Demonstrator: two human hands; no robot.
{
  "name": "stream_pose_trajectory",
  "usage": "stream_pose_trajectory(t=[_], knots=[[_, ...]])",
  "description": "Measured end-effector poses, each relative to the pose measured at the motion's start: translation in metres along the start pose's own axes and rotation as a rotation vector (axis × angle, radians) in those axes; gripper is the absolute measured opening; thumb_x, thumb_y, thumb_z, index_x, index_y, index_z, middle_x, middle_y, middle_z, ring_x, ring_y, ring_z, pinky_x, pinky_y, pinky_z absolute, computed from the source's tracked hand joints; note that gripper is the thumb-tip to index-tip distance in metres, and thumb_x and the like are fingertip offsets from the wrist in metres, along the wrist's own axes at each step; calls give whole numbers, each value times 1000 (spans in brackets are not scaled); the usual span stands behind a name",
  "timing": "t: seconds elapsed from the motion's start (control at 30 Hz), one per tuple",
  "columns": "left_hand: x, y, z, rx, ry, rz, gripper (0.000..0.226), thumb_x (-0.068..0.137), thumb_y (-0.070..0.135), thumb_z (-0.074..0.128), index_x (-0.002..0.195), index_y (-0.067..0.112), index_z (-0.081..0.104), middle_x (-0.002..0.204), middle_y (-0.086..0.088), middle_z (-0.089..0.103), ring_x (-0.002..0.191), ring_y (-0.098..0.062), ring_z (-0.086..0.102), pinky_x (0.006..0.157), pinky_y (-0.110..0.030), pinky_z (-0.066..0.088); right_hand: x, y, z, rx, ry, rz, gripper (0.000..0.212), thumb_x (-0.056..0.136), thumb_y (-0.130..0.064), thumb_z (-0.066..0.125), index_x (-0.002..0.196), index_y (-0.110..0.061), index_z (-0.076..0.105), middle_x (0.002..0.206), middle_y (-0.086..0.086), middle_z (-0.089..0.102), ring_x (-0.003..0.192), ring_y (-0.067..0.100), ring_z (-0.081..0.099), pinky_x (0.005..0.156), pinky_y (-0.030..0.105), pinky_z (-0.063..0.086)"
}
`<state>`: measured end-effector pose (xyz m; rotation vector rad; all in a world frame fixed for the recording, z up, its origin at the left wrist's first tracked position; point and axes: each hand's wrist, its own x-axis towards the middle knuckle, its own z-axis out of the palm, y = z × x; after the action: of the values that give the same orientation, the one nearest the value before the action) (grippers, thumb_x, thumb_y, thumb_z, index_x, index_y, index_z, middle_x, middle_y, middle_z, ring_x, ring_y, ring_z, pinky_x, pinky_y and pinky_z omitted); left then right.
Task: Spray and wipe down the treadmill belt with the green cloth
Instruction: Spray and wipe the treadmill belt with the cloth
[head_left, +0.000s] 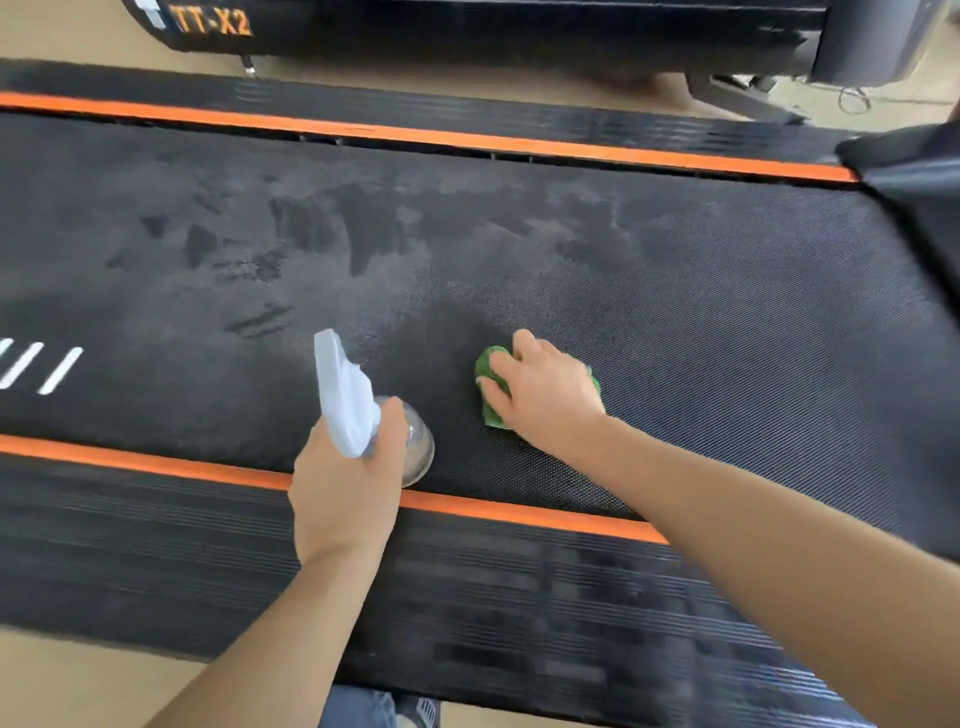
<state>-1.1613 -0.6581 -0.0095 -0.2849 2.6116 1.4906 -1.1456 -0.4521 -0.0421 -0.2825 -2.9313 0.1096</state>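
There are two hands (345, 488) (545, 395), one green cloth (488, 374), one spray bottle (348, 400), two orange stripes (415, 136) (519, 512) and three white marks (60, 370).

Beyond the machine you worked at, the floor (78, 36) was a pale beige and evenly lit. A second black machine (467, 26) stood at the far side, marked with orange "TT-X2" lettering (213, 22). To its right a grey metal frame (748, 96) rested on the floor, with a thin cable (854, 98) lying looped nearby.
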Motion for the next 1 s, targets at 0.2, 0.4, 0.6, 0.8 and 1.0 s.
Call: stream_pose_trajectory(t=[0.2, 0.4, 0.6, 0.8, 1.0], knots=[[-4, 10, -3, 97, -67, 12, 32, 92, 56, 63, 78, 31, 50, 85, 13, 59, 93, -30, 58, 85, -41, 46, -33, 126, -26, -207, -51, 316, 31, 101, -40, 45, 111, -17, 63, 104, 5, 51, 102, 33, 54, 67, 40, 48], [-8, 15, -1, 141, -58, 54, 34, 95, 52, 61, 79, 24, 51, 80, 8, 58, 88, -34, 58, 85, -44, 48, 1, 58, -14, -52, 28, 541, 41, 103, -35, 34, 107, -12, 68, 108, 10, 54, 96, 36, 57, 71, 38, 39], [-9, 18, -2, 171, -55, 51, 37, 96, 56, 58, 76, 27, 46, 79, 10, 55, 89, -35, 57, 88, -48, 52, 23, -46, -2, 53, -86, 23, 37, 103, -40, 40, 106, -14, 67, 107, 6, 54, 97, 29, 58, 63, 36, 37], [-10, 21, -2, 175, -82, 30, 32, 97, 55, 57, 81, 28, 49, 80, 12, 54, 88, -32, 55, 87, -45, 49, 9, 102, -22, -158, -68, 255, 36, 101, -39, 39, 106, -17, 67, 103, 3, 54, 102, 31, 55, 73, 40, 49], [-8, 20, 0, 167, -79, 14, 31, 95, 54, 58, 79, 30, 47, 82, 11, 57, 87, -31, 56, 86, -44, 48, 39, 77, -14, -70, -6, 639, 39, 100, -27, 36, 113, -9, 68, 113, 15, 55, 100, 39, 59, 71, 40, 38]])
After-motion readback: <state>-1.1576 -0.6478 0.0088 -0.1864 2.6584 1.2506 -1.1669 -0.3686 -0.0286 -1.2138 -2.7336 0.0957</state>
